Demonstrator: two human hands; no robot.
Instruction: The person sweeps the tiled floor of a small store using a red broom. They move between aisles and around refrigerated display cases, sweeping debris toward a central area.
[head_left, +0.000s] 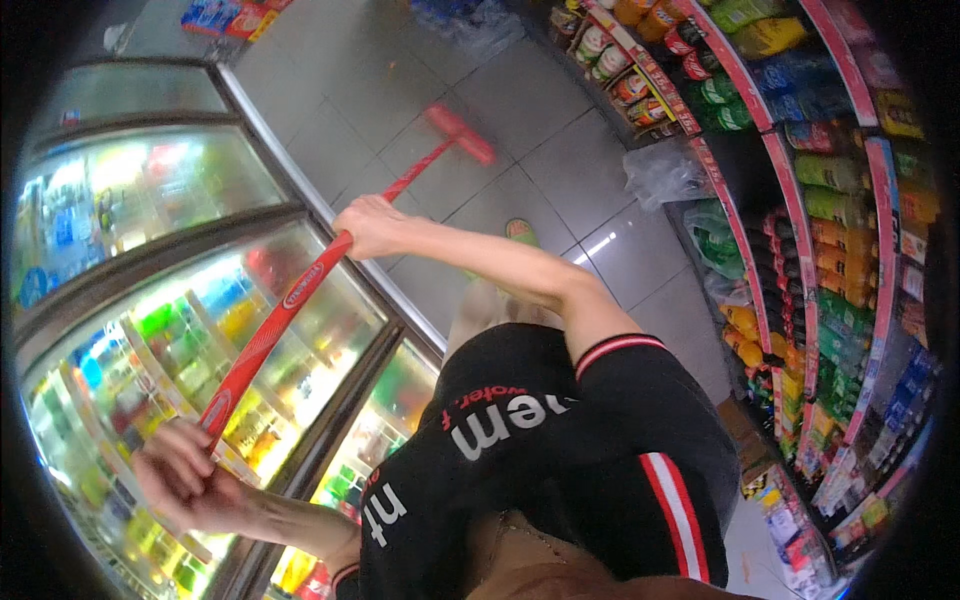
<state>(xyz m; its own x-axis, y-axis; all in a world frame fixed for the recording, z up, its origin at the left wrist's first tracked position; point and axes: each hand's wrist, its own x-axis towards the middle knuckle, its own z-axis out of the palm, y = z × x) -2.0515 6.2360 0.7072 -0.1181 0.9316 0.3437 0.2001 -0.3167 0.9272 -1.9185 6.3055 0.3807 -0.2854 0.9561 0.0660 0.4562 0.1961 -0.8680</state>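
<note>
A long-handled red floor broom or mop (300, 296) runs slantwise from the lower left up to the floor. Its red crosswise head (461, 135) rests on or just over the grey tiles; blur hides which kind of head it is. Midway along the shaft, my right hand (375, 227) is wrapped around it with the arm stretched across my body. At the upper end of the handle, my left hand (184, 476) has its fingers curled about the tip, slightly blurred. One green sandal (521, 231) shows on my foot below.
Lit glass-door drinks coolers (247, 337) line the left side. Bottle shelves with pink price strips (795, 217) curve along the right. A clear plastic bag (664, 172) protrudes at the shelf base, and more plastic wrapping (472, 26) lies ahead on the tiled floor (555, 105).
</note>
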